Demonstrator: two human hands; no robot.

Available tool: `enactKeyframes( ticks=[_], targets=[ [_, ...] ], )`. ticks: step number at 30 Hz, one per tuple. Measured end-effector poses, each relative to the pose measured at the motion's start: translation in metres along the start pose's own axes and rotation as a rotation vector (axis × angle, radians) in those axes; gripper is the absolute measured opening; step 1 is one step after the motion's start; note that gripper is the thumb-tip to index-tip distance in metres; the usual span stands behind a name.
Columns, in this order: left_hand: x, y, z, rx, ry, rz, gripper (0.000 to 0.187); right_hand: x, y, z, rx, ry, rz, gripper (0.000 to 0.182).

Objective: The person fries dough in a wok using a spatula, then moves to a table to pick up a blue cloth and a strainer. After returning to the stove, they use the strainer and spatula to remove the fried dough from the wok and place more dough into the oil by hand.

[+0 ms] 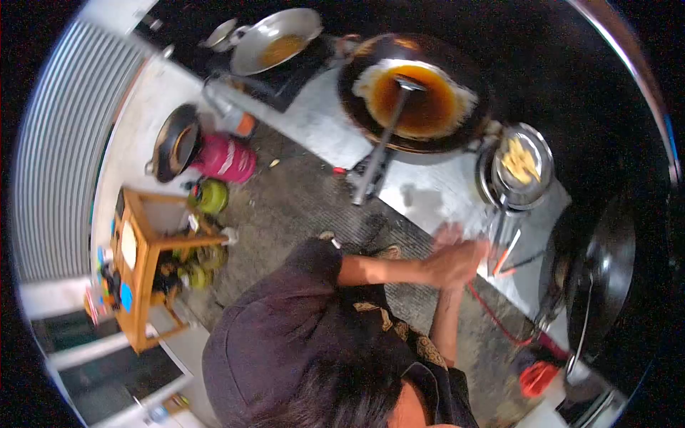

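My left hand (460,264) crosses over my right hand (448,234) near the front edge of the metal counter. Both are smeared by motion, and the left partly covers the right. No object shows in either one. Just beyond them, a strainer (541,158) holding yellow fried pieces (519,162) rests over a round pot, its handle pointing back toward my hands. Beside that handle lie thin tools with orange ends (501,261). Farther left, a big dark wok (457,60) holds brown oil, and a long metal spatula (389,135) leans in it.
A smaller silver wok (246,53) with some oil stands at the upper left, and a large dark wok (614,257) at the right. On the floor are a pink gas cylinder (227,158), a green one (208,195) and a wooden table (146,246). A red hose (492,314) hangs below the counter.
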State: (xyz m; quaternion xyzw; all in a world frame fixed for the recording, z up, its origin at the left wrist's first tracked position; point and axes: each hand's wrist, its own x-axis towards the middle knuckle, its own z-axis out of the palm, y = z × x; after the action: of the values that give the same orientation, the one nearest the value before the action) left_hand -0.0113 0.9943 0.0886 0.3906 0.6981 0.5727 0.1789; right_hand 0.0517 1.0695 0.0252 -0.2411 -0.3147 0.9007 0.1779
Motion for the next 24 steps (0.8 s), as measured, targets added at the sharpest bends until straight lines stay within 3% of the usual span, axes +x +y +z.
enactKeyframes(
  ticks=[1, 4, 5, 6, 9, 11, 13, 15, 17, 19, 20, 21, 22, 23, 24],
  targets=[
    [-0.031, -0.022, 0.010, 0.051, 0.158, 0.194, 0.052, -0.015, 0.019, 0.028, 0.111, -0.099, 0.108, 0.055],
    [-0.116, -0.044, -0.085, 0.456, -0.048, 0.295, 0.052, -0.059, 0.076, 0.102, 0.432, -0.409, 0.504, 0.061],
    [-0.149, -0.059, -0.113, 0.609, -0.111, 0.289, 0.053, -0.059, 0.078, 0.097, 0.437, -0.278, 0.745, 0.065],
    [-0.188, -0.076, -0.139, 0.709, -0.162, 0.160, 0.053, -0.057, 0.085, 0.094, 0.410, -0.122, 0.990, 0.069],
    [-0.311, -0.095, -0.194, 0.568, -0.051, -0.462, 0.056, -0.099, 0.093, 0.194, 0.048, -0.543, 0.722, 0.074],
    [-0.349, -0.072, -0.199, -0.073, 0.357, -0.699, 0.058, -0.135, 0.137, 0.242, -0.423, -0.844, 0.429, 0.068],
    [-0.374, -0.035, -0.216, -0.805, 0.746, -0.612, 0.061, -0.185, 0.222, 0.253, -1.358, -1.190, -0.573, 0.070],
    [-0.430, 0.001, -0.260, -1.381, 0.999, -0.359, 0.063, -0.205, 0.312, 0.232, -1.489, -1.383, -0.567, 0.067],
    [-0.493, 0.039, -0.310, -1.519, 1.084, -0.148, 0.066, -0.224, 0.380, 0.204, -1.622, -1.528, -0.573, 0.065],
    [-0.539, 0.066, -0.341, -1.268, 1.227, -0.105, 0.069, -0.239, 0.427, 0.208, -1.492, -1.175, 0.746, 0.067],
    [-0.556, 0.066, -0.342, -0.763, 1.317, -0.172, 0.063, -0.254, 0.448, 0.217, -1.309, -0.866, 1.323, 0.068],
    [-0.572, 0.066, -0.344, -0.253, 1.426, -0.311, 0.058, -0.296, 0.454, 0.249, -1.003, -1.227, 1.153, 0.070],
    [-0.597, 0.069, -0.332, 0.579, 1.426, -0.368, 0.046, -0.331, 0.475, 0.269, -0.779, -1.198, 1.305, 0.075],
    [-0.642, 0.034, -0.314, 0.814, 1.240, -0.438, 0.046, -0.365, 0.496, 0.288, -0.553, -1.144, 1.473, 0.080],
    [-0.680, 0.038, -0.312, 0.788, 1.227, -0.694, 0.044, -0.399, 0.518, 0.308, -0.347, -1.080, 1.640, 0.085]
  ],
)
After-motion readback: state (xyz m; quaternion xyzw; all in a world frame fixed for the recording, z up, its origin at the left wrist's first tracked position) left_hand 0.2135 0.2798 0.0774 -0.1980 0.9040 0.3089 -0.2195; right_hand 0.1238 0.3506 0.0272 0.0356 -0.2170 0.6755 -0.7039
